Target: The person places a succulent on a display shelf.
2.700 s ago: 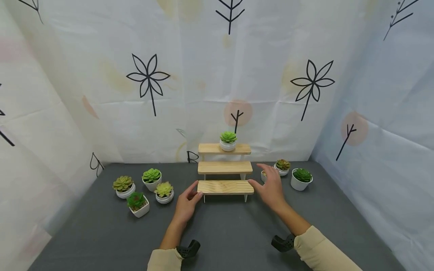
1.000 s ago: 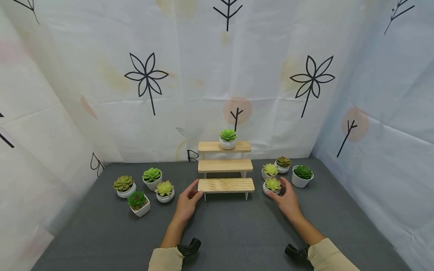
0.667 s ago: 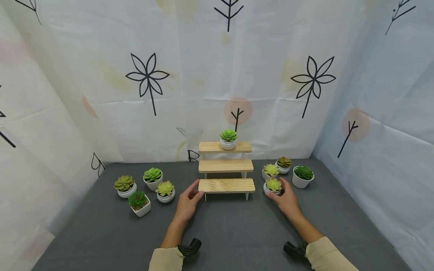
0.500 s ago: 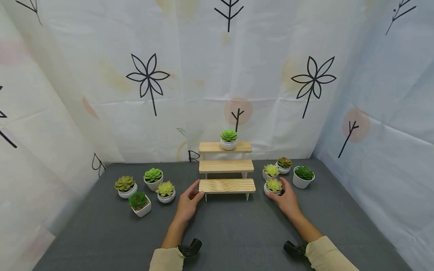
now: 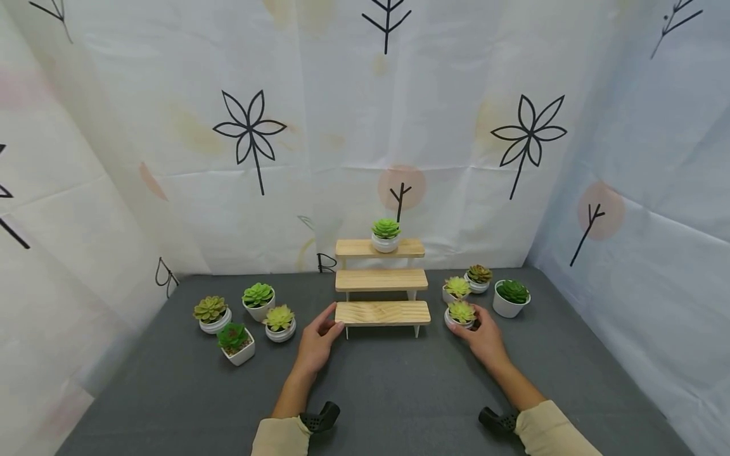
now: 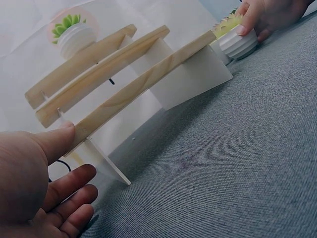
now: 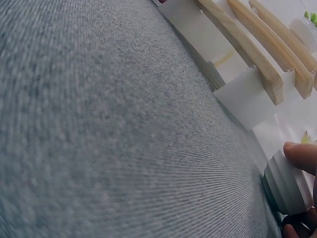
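My left hand point(image 5: 315, 342) is at the left end of a three-step wooden stand point(image 5: 382, 313). In the left wrist view, its thumb rests on the end of the lowest step while the other visible fingers lie loosely bent below, off the wood. To the right of the stand, my right hand point(image 5: 483, 335) grips a small potted succulent point(image 5: 461, 311), yellow-green in a ribbed white pot. The right wrist view shows the thumb on that pot's point(image 7: 287, 183) upper side, fingers under it, low over the cloth. One bright green potted succulent point(image 5: 385, 234) sits on the top step.
Close behind the gripped pot is another yellow-green succulent point(image 5: 456, 289), with a reddish one point(image 5: 479, 277) and a dark green one point(image 5: 512, 297) nearby. Several potted succulents, including a square-potted one point(image 5: 235, 342), stand left on the grey cloth point(image 5: 393, 399). Patterned fabric walls point(image 5: 342, 126) enclose it.
My right hand has left the stand's right end, moved right and taken hold of the yellow-green succulent's pot, then stayed there. My left hand has kept its place at the stand.
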A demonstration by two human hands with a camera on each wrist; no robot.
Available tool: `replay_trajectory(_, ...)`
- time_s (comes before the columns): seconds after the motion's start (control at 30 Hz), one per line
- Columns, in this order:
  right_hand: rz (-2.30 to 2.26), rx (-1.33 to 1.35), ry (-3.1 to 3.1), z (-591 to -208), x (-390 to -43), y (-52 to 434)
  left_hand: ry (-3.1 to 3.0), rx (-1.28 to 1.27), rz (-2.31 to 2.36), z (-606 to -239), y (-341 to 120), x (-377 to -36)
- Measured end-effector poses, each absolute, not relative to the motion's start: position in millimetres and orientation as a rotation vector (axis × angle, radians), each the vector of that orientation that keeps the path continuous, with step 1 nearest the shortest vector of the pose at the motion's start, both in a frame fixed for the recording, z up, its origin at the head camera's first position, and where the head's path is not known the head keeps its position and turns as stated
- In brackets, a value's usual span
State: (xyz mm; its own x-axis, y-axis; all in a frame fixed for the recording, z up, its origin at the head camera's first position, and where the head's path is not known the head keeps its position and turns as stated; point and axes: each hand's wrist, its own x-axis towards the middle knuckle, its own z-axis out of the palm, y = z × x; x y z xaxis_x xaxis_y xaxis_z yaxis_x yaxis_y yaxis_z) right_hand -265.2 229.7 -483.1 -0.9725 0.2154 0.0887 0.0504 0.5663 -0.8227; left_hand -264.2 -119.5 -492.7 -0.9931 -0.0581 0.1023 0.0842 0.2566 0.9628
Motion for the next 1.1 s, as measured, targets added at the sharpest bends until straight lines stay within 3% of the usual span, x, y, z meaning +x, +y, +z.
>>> replay_trajectory(0.6,1.356,-0.284,-2.567,-481.1,-257.0,230.4,-2.384,-0.018,-1.876,-492.3,-119.5,-264.8)
replay_trajectory(1.1,1.425,-0.275,-2.464,-454.1,-258.3,222.8,-2.376,-0.037,-1.858,-491.6,-117.4,-263.4)
